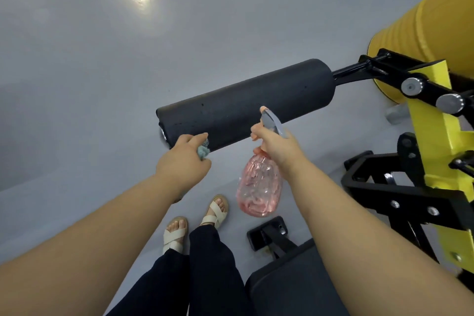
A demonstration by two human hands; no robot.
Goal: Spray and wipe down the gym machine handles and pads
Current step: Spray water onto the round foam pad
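**Aiming the sprayer at the roller pad**

Stands beside the yellow-and-black machine frame (431, 120), facing the black foam roller pad (243, 102) jutting from its left side. Holds a pink spray bottle (259, 187) by the neck, right hand (277, 146) curled round it, nozzle towards the pad. Pinches a bunched blue-grey cloth (203, 151) in the left hand (184, 159), against the pad's near edge by its free end.

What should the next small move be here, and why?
Probably squeeze the trigger. The right hand grips the pink translucent plastic spray bottle, whose head points at the black cylindrical foam pad. The left hand holds the crumpled blue-grey cloth against the pad's near end, so it looks ready to wipe afterwards.
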